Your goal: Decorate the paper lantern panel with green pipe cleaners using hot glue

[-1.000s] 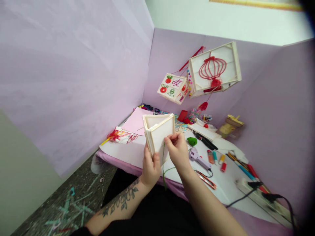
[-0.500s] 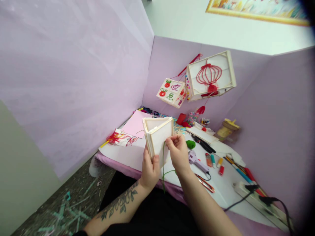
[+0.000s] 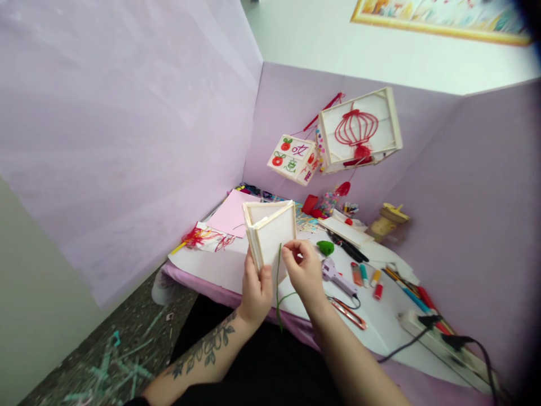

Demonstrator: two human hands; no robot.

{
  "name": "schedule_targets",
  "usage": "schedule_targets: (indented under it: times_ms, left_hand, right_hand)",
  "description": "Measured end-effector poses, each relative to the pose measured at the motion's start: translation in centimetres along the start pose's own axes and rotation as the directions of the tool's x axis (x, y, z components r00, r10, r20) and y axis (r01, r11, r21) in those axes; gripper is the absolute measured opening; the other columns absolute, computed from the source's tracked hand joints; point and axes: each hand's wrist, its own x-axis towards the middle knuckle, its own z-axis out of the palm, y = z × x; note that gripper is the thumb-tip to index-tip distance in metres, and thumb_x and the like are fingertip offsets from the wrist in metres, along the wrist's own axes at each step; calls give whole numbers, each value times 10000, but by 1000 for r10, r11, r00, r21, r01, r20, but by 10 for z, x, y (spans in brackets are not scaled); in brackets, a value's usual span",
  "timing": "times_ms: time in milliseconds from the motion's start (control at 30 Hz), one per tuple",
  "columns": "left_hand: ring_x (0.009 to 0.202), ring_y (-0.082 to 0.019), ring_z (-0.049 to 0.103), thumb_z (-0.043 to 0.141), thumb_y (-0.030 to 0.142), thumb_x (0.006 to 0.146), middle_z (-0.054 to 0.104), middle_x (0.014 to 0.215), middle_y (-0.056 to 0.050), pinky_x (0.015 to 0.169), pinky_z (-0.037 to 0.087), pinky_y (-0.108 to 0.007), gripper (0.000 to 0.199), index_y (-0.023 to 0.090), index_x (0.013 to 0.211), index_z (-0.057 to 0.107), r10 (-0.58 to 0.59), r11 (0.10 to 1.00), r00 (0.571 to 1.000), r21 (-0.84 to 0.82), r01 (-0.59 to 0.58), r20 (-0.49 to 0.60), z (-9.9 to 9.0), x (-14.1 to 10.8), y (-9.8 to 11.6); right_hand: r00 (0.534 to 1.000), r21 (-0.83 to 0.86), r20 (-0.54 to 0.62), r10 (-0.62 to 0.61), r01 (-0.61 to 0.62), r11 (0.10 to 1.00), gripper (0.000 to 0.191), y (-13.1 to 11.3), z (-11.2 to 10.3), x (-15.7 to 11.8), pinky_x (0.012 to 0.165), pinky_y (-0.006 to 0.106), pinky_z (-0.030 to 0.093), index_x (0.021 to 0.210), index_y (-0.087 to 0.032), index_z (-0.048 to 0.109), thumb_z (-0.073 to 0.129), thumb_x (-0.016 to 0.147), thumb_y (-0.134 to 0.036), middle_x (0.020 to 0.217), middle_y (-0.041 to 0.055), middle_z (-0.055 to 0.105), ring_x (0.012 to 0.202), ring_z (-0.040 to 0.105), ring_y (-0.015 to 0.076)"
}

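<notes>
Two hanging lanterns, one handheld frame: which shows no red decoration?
The wood-edged frame in the left hand: its visible panels show no red. The smaller hanging lantern carries red fruit shapes; the larger hanging lantern, a red lantern outline.

On the small hanging lantern [image 3: 289, 158] you see a purple character [image 3: 300, 150], not surely legible, and a green character [image 3: 291, 164] resembling 意; you cannot read its side lettering [image 3: 311, 163].
</notes>
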Motion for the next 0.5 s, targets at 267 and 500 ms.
schedule_targets:
  times_ms: [267,500]
  left_hand:
    - [1296,-268,490,439,308,958,498,1362,-242,1023,455,-416,523,121,1424,290,32,998,999,47,-32,7,0,-1,-1]
    - [1302,-265,484,431,305,962,499,1362,-241,1027,452,-409,514,113,1419,297,45,998,999,50,-45,1,0,0,0]
  right_hand:
    - [999,-94,25,-22,24,995,96,0,5,2,621,291,408,705,-210,563,541,797,-224,715,3,533,654,497,160]
    - [999,-17,25,32,-31,999,138,-2,4,6,625,289,398,669,-206,538,525,789,-273,677,-4,538,656,493,162]
